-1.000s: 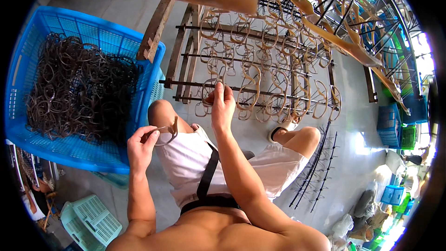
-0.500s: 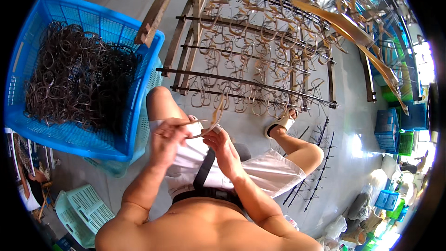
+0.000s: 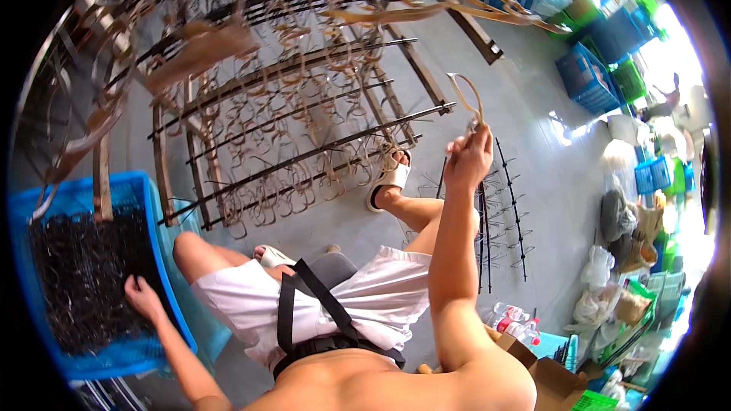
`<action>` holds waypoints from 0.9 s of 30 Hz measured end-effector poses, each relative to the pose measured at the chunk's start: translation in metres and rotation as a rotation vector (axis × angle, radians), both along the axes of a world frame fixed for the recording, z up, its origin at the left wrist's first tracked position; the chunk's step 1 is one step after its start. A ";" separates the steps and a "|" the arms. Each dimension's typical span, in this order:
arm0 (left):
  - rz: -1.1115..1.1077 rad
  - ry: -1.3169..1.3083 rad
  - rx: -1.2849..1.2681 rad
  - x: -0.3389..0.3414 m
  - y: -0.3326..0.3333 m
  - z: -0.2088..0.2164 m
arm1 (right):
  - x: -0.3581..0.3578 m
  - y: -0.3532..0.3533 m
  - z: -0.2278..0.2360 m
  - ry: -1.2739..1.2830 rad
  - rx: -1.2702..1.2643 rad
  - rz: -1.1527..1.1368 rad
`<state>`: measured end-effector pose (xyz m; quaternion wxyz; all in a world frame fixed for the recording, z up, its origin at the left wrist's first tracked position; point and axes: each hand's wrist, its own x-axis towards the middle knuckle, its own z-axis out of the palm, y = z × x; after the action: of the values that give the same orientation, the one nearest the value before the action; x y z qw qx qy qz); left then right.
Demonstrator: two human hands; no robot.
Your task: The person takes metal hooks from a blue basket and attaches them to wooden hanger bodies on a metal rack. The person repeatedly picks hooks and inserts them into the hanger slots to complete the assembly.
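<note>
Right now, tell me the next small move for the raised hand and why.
Probably carry the pale loop leftward and hook it onto a rack rod. The right hand pinches it in the air, beside the rod's end, while the left hand rests in the blue crate of dark loops.

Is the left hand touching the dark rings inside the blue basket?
Touching. In the head view the left hand lies flat on the heap of dark rings inside the blue basket, with no gap visible under its fingers.
</note>
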<state>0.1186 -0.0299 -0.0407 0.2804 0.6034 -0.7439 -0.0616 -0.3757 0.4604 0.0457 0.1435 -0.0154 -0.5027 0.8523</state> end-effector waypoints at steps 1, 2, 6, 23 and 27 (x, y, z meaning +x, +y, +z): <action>0.111 -0.352 0.014 0.027 -0.013 -0.016 | -0.020 0.001 -0.006 0.021 0.086 -0.082; 0.214 -0.530 0.136 0.047 -0.021 -0.033 | -0.033 0.000 -0.015 -0.042 0.134 -0.053; 0.376 -0.491 0.547 0.088 -0.020 -0.076 | -0.049 -0.017 -0.051 -0.100 0.128 0.192; 0.206 0.150 1.186 0.095 -0.068 -0.062 | -0.046 -0.037 -0.061 -0.144 -0.017 0.216; 0.229 0.615 0.883 0.083 -0.054 -0.045 | -0.046 -0.034 -0.056 -0.148 0.049 0.249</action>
<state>0.2019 -0.0835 -0.0858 0.2101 0.6950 -0.4606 -0.5105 -0.4214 0.4266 -0.0105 -0.0007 -0.0122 -0.5304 0.8477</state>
